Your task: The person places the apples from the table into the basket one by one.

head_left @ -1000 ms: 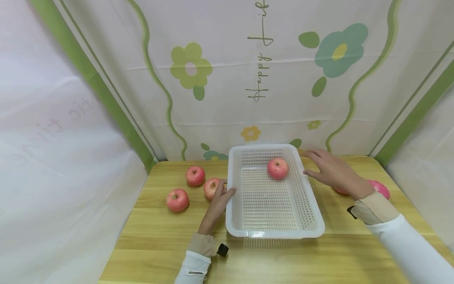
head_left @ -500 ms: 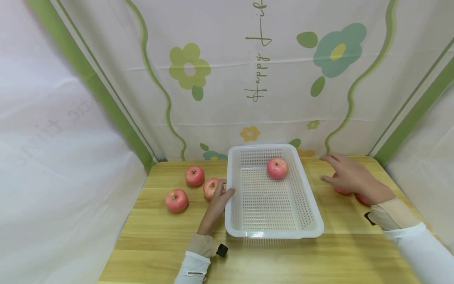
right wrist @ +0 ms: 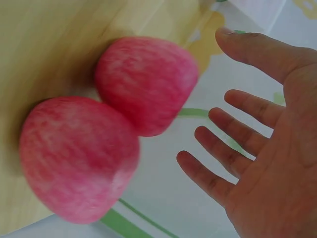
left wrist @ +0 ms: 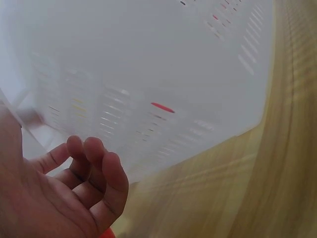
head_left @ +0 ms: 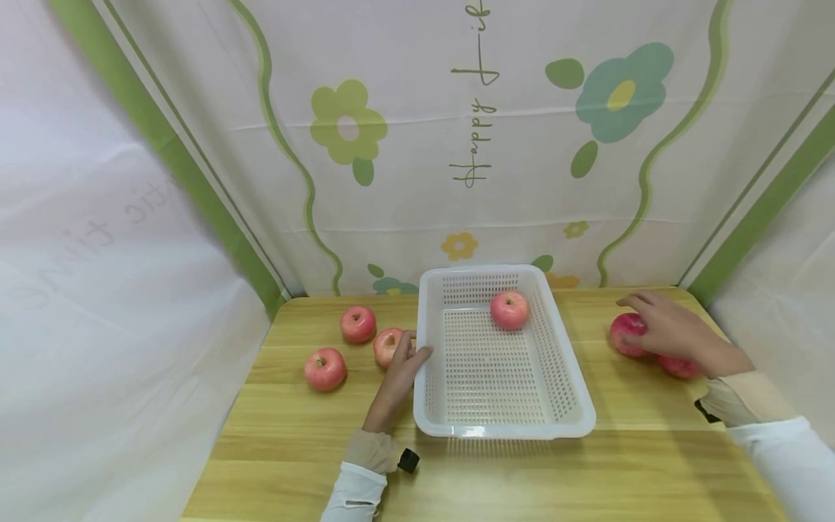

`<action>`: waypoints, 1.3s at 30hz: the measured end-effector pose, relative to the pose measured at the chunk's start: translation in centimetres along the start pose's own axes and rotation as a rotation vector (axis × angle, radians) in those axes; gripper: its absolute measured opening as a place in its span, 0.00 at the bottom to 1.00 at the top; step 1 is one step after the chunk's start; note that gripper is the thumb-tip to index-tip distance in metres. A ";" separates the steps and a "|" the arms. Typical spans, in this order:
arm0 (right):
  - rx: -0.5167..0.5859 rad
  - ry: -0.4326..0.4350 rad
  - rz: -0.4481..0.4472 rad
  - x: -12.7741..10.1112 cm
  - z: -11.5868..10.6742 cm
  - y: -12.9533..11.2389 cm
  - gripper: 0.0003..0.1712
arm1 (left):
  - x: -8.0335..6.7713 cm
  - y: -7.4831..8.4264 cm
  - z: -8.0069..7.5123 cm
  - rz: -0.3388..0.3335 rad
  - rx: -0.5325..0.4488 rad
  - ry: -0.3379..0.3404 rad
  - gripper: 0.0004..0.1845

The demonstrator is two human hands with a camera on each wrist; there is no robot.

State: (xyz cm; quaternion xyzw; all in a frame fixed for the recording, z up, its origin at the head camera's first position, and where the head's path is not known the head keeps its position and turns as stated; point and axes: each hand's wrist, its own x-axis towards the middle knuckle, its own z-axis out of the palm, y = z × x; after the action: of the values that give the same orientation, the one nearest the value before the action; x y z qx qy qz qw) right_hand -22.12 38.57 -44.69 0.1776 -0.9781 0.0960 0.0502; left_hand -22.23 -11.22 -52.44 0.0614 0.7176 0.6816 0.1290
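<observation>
The right hand (head_left: 672, 330), fingers spread, hovers over two pink-red streaked apples (head_left: 628, 334) lying touching on the worktop (head_left: 293, 435). The left hand (head_left: 399, 373) rests fingers relaxed against the long white basket (head_left: 567, 377) (long axis front-to-back).

On the backdrop cloth (head_left: 417, 145) in front of me, thin green script runs sideways and reads "happy", with more letters above it cut off. On the left cloth wall (head_left: 98, 239), faint mirrored script seems to say "time".

Six apples: three (head_left: 358, 323) (head_left: 325, 367) (head_left: 388, 346) at centre left, one (head_left: 509, 309) in the single basket (head_left: 504, 429), two (head_left: 628, 333) (head_left: 678, 366) at right. Two hands (head_left: 399, 375) (head_left: 672, 334).
</observation>
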 end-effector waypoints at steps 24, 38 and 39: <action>0.106 -0.115 0.116 -0.3 2.6 2.5 0.45 | 0.0 -0.2 0.0 0.010 -0.012 -0.007 0.25; 0.125 -0.144 0.131 0.1 2.8 2.7 0.47 | -0.1 0.0 0.0 0.016 0.000 -0.001 0.23; 0.125 -0.143 0.131 0.1 2.8 2.7 0.47 | -0.1 0.0 0.0 0.016 0.003 0.000 0.23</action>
State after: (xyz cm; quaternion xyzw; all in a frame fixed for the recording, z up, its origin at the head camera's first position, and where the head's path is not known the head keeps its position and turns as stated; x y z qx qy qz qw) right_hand -23.32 40.43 -47.82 0.1226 -0.9808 0.1468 -0.0374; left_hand -22.17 -11.20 -52.44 0.0670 0.7181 0.6817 0.1235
